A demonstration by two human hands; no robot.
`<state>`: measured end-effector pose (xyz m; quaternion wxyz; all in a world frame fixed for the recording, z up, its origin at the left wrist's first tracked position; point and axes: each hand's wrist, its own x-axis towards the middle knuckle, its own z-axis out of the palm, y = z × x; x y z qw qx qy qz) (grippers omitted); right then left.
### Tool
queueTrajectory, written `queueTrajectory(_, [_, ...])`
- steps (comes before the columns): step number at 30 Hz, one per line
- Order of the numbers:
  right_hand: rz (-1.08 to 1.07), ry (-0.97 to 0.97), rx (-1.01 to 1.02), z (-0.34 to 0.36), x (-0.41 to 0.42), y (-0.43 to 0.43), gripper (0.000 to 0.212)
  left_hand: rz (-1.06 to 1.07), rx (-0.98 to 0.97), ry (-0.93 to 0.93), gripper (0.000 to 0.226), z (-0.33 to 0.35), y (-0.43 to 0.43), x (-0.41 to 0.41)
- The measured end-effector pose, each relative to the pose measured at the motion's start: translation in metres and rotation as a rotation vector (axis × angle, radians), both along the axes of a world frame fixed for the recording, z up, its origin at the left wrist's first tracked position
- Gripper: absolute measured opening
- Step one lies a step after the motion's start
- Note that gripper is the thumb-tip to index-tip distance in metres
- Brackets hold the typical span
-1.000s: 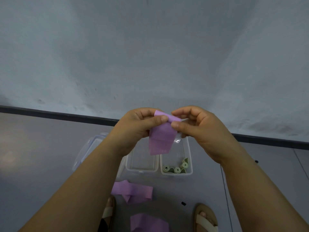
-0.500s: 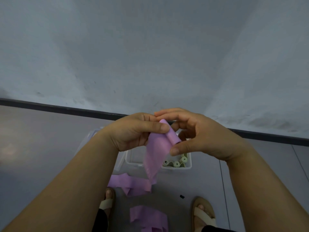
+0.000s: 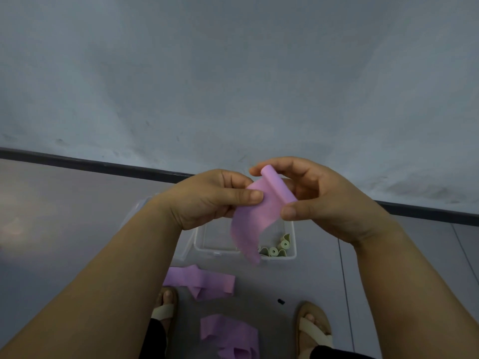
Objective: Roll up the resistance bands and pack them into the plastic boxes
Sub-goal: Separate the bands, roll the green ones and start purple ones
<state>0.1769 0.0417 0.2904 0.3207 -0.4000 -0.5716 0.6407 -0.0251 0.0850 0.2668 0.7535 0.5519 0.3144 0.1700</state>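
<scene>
The right hand (image 3: 324,203) is curled round the rolled end of a purple band (image 3: 256,211), the little roll caught between fingertip at its far end and thumb at its near end; the left hand (image 3: 207,198) pinches the flat part just beside the roll, thumb lying across it on top, fingers tucked beneath. Both hands are up in the air in front of the person, close together, the band stretched short between them; the loose tail hangs down from the roll and curves a bit to the left.

Behind that tail, down on the floor (image 3: 77,229), sit the clear plastic boxes (image 3: 292,239); the tail hides their middle, and at the right end lie several green rolls (image 3: 274,250), some on end. Nearer the person lie loose purple bands (image 3: 202,281), one crumpled heap just in front of the boxes and another between the feet; the feet are in pale sandals (image 3: 315,330), and a small black bit (image 3: 281,301) lies between the right foot and the boxes. Beyond everything a dark skirting (image 3: 103,165) runs along the foot of a grey wall (image 3: 233,73).
</scene>
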Motion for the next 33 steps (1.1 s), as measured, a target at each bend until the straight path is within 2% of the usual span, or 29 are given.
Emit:
queueTrajectory(3, [-0.022,-0.066,0.012,0.0,0.002,0.001,0.056,0.013,-0.009,0.027,0.015,0.003,-0.002,0.001])
queueTrajectory(6, [-0.061,-0.126,0.048,-0.001,0.001,0.001,0.06,0.058,-0.055,0.014,0.016,0.003,-0.003,0.004])
queueTrajectory(11, [-0.087,-0.186,0.106,0.001,-0.005,0.0,0.056,0.098,-0.053,-0.054,0.003,0.006,-0.007,0.009])
queueTrajectory(14, [-0.067,-0.233,0.11,0.001,-0.008,-0.001,0.055,0.136,-0.048,-0.009,0.013,0.002,-0.006,0.01])
queueTrajectory(17, [-0.048,-0.259,0.115,0.002,-0.01,-0.001,0.053,0.133,-0.037,0.022,0.009,0.0,-0.004,0.009])
queueTrajectory(20, [-0.051,-0.267,0.118,0.001,-0.009,-0.002,0.056,0.122,-0.043,0.027,0.03,0.001,-0.003,0.007])
queueTrajectory(25, [0.004,-0.351,0.16,0.002,-0.009,-0.001,0.057,0.169,-0.059,0.11,0.01,0.001,-0.003,0.009])
queueTrajectory(29, [0.023,-0.418,0.164,0.003,-0.01,-0.001,0.063,0.189,-0.028,0.155,0.014,0.001,-0.003,0.008])
queueTrajectory(33, [0.017,-0.389,0.136,0.004,-0.009,-0.001,0.063,0.177,-0.028,0.137,0.015,0.001,-0.003,0.006])
